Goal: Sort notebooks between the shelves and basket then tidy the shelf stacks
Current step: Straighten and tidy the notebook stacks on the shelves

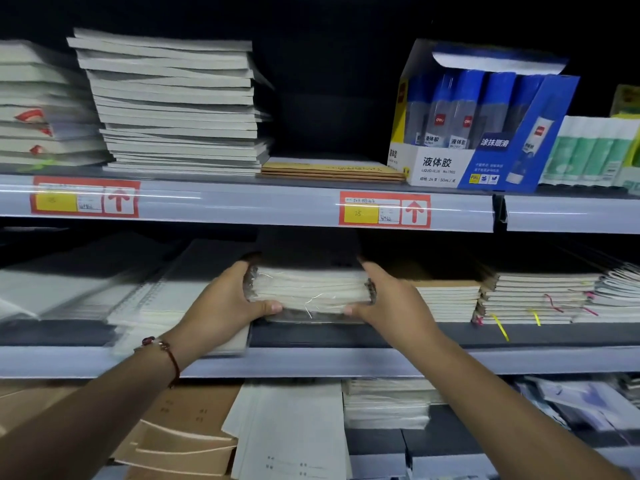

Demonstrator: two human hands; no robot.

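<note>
A stationery shop: red-and-yellow price tags (384,210) line shelf edges (242,202) stacked with notebooks (176,105) beside a retail box of liquid glue (446,168).

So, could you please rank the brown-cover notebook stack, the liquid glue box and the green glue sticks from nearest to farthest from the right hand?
From the right hand:
1. Brown-cover notebook stack, same shelf, just to its right.
2. Liquid glue box, shelf above.
3. Green glue sticks, upper shelf, far right.

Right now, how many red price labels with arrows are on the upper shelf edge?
2: one red-and-yellow arrow label at the left, another right of centre, below the blue glue box.
</note>
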